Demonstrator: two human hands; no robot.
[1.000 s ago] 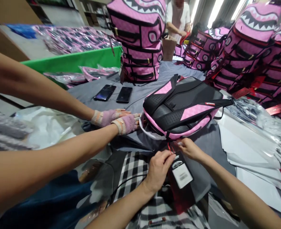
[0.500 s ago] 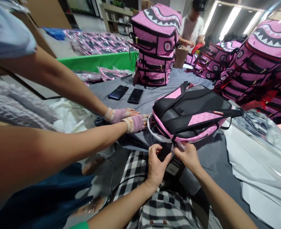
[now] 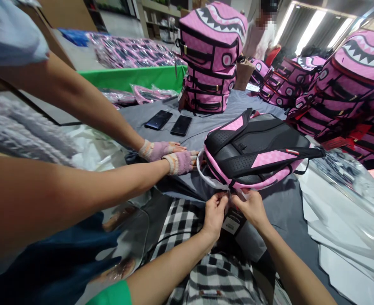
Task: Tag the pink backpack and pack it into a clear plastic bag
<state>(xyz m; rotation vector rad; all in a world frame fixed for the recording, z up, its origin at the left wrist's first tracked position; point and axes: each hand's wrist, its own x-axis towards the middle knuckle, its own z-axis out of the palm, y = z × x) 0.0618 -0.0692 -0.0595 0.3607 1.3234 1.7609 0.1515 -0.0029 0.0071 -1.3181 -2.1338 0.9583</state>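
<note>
A pink and black backpack [image 3: 253,148] lies face down on the grey table [image 3: 282,203], its straps up. My left hand [image 3: 215,214] and my right hand [image 3: 252,208] meet at the bag's near edge, fingers pinched on a hang tag's string. The dark hang tag [image 3: 233,222] dangles between and below my hands. A co-worker's two gloved hands [image 3: 174,157] reach in from the left and hold the bag's end and the clear bag mouth there.
Two phones [image 3: 171,123] lie on the table behind. Stacked pink shark-mouth backpacks [image 3: 210,59] stand at the back and more on the right [image 3: 342,84]. White paper sheets [image 3: 339,228] cover the right side. Another person [image 3: 263,29] stands far back.
The hang tag, held out flat a second ago, now hangs under my hands. Both my hands have drawn closer together at the bag's edge. The co-worker's hands stayed put.
</note>
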